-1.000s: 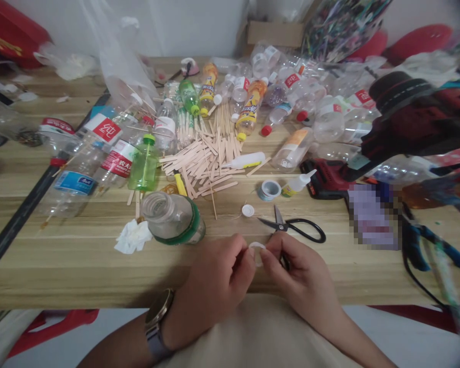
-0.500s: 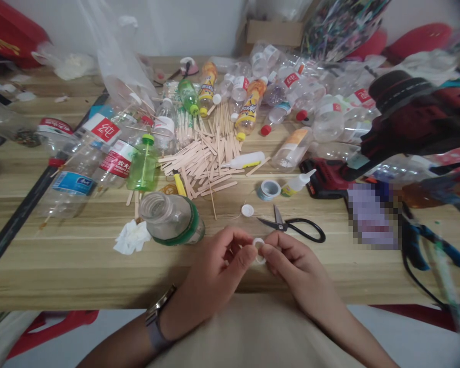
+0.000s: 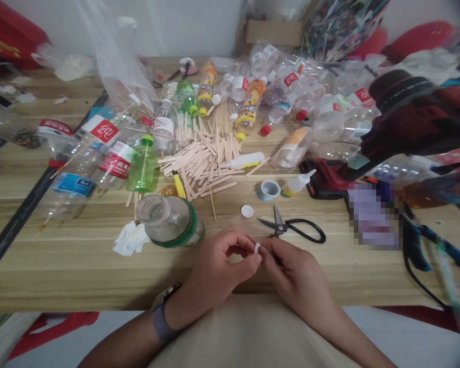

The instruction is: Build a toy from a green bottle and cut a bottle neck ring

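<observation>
Between the fingertips of both hands is a small white ring (image 3: 257, 248), seen nearly edge-on. My left hand (image 3: 228, 258), with a watch on its wrist, pinches it from the left. My right hand (image 3: 293, 266) grips it from the right. Just beyond the hands lie open black-handled scissors (image 3: 291, 228) and a white cap (image 3: 247, 211). A wide-mouthed bottle with a green band (image 3: 172, 221) leans to the left of my left hand, beside a crumpled white tissue (image 3: 130, 238).
Wooden sticks (image 3: 199, 163) are heaped mid-table, with plastic bottles behind and left. A glue bottle (image 3: 297, 184) stands near a grey-blue spool (image 3: 269, 190). A red and black power tool (image 3: 406, 117) and blue-handled pliers (image 3: 417, 250) are at the right.
The white ring has turned from face-on to nearly edge-on between my fingertips. Both hands have shifted slightly and the fingers have drawn closer together. The wide-mouthed bottle has tilted a little leftward.
</observation>
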Demonstrator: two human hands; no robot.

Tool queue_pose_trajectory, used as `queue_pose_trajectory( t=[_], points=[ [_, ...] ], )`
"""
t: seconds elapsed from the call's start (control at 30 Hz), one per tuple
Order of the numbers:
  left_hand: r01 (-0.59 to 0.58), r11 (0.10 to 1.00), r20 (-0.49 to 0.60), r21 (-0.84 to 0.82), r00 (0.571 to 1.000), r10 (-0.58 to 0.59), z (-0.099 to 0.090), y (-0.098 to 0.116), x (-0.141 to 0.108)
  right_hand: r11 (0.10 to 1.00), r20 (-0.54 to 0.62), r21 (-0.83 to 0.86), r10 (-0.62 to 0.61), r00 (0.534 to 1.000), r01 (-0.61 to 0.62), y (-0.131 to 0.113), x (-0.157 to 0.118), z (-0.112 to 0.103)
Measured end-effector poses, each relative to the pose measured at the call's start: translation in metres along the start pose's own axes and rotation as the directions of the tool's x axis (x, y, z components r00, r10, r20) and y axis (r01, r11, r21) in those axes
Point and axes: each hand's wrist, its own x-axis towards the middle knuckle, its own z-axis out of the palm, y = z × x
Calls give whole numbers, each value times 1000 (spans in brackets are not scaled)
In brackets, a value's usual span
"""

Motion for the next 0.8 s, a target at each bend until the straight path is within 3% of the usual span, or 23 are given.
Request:
queue_pose_trajectory(
  t=[0.17, 0.27, 0.33, 0.4, 0.53, 0.6, 0.8],
  points=[
    [152, 975, 61, -165, 988, -143, 0, -6, 3, 1000, 12, 3, 28, 1000, -28, 0, 0, -2],
    [223, 918, 80, -329, 975, -208, 0, -9, 6, 997, 8, -11, 79, 997, -79, 14, -2, -10],
    [260, 857, 84, -444, 965, -249, 1, -10, 7, 980, -90, -163, 98, 991, -112, 35, -5, -17],
    [280, 807, 82, -520, 957, -278, 1, -11, 9, 898, -187, -425, 30, 982, -109, 61, -10, -21],
    [292, 773, 69, -563, 949, -309, 3, -12, 11, 712, -137, -694, 16, 990, -108, 97, -22, -19],
    [294, 767, 59, -570, 946, -319, 4, -13, 12, 679, -115, -728, 20, 993, -98, 101, -26, -15],
    [246, 811, -14, -530, 954, -299, 5, -14, 11, 694, -117, -715, -1, 993, -84, 88, -27, -6]
  ],
)
